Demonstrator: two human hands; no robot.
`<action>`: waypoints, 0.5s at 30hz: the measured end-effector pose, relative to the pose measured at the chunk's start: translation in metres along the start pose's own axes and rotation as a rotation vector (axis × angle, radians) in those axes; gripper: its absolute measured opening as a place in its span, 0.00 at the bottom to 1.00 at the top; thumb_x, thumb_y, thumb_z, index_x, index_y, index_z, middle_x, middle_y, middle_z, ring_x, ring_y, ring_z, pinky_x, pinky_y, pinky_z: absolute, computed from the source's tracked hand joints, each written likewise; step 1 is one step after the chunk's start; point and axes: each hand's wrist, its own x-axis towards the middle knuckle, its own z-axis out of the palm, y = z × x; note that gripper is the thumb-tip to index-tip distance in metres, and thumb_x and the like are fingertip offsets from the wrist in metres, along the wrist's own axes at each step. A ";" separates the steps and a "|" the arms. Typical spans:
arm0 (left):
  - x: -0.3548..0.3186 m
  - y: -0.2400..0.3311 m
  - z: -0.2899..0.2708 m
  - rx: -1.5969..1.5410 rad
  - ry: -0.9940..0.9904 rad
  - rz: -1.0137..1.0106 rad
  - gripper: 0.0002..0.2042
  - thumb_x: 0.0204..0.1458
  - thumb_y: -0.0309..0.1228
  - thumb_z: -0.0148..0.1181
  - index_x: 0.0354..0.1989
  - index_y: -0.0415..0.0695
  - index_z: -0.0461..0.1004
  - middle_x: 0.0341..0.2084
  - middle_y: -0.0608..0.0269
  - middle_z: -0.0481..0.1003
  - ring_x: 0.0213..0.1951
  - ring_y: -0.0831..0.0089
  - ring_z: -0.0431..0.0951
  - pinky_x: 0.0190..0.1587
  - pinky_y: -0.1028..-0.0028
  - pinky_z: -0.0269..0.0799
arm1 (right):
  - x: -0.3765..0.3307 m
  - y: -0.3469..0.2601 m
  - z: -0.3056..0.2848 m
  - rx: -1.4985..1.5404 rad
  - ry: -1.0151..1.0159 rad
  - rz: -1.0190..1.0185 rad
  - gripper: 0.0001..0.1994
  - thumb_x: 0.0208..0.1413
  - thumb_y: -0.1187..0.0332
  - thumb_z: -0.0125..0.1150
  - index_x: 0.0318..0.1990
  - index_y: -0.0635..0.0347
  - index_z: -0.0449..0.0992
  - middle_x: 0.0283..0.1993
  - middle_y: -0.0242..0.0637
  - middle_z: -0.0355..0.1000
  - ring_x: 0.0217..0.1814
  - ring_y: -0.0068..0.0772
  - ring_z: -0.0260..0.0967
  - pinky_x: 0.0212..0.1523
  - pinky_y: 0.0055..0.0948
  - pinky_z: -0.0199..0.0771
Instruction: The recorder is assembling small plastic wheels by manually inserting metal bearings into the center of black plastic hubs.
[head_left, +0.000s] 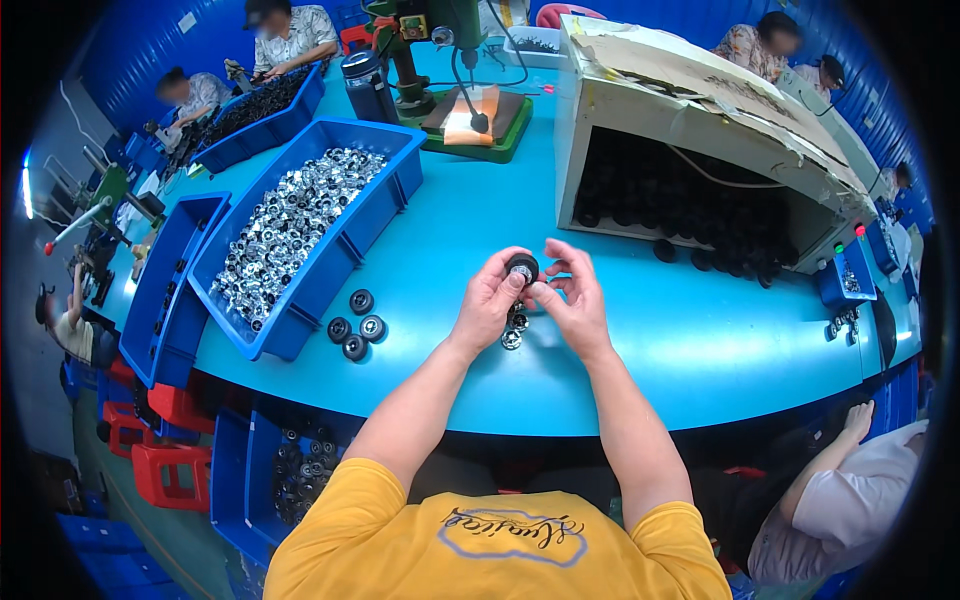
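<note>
One small black wheel (pixel 522 264) with a shiny hub is pinched between the thumb and fingers of the left hand (pixel 486 305), at that hand's fingertips. By its look it should be light and firm, the black tyre probably rubbery and giving good grip, the bright hub likely smoother and more easily slipped on or scratched. It is best held by the tyre's outer rim, so that the hub face is left free. The right hand (pixel 578 308) is held just beside it, fingers loosely curled and apart; whether the wheel is touched by its thumb cannot be told. Both forearms are reached forward from the body, the wrists angled inward.

Between the hands, toward the body, a few shiny hubs (pixel 512 339) are seen on the bench (pixel 700 345). Left of the left hand, four black wheels (pixel 362 301) are grouped; farther left, loose shiny parts are held in a blue bin (pixel 335 258). Beyond the right hand, dark round pieces (pixel 690 205) are heaped inside and before a pale box (pixel 574 130).
</note>
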 end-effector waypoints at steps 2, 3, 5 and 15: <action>0.000 0.003 0.002 -0.009 0.003 0.008 0.19 0.71 0.36 0.59 0.64 0.40 0.70 0.46 0.64 0.78 0.41 0.78 0.78 0.43 0.76 0.78 | 0.001 0.008 -0.006 0.013 -0.075 0.091 0.21 0.59 0.72 0.73 0.60 0.62 0.81 0.49 0.34 0.76 0.47 0.27 0.74 0.49 0.27 0.79; -0.001 0.004 0.004 0.014 0.024 0.018 0.17 0.72 0.35 0.59 0.63 0.40 0.70 0.44 0.65 0.78 0.38 0.80 0.77 0.39 0.77 0.77 | 0.000 0.008 -0.005 0.009 -0.084 0.121 0.19 0.60 0.71 0.73 0.58 0.62 0.82 0.49 0.35 0.76 0.47 0.27 0.75 0.49 0.26 0.79; -0.003 0.003 0.005 0.060 0.057 0.032 0.15 0.72 0.32 0.58 0.62 0.40 0.71 0.40 0.66 0.77 0.34 0.82 0.75 0.36 0.79 0.76 | -0.002 0.009 -0.006 -0.002 -0.099 0.182 0.15 0.61 0.69 0.74 0.54 0.62 0.85 0.49 0.36 0.77 0.48 0.26 0.76 0.49 0.26 0.79; -0.009 0.002 0.014 0.203 0.173 0.050 0.12 0.69 0.23 0.57 0.59 0.42 0.75 0.37 0.68 0.76 0.28 0.83 0.74 0.31 0.80 0.74 | -0.009 0.014 0.000 -0.018 0.010 0.068 0.12 0.56 0.75 0.75 0.47 0.60 0.88 0.46 0.36 0.82 0.46 0.25 0.75 0.45 0.25 0.78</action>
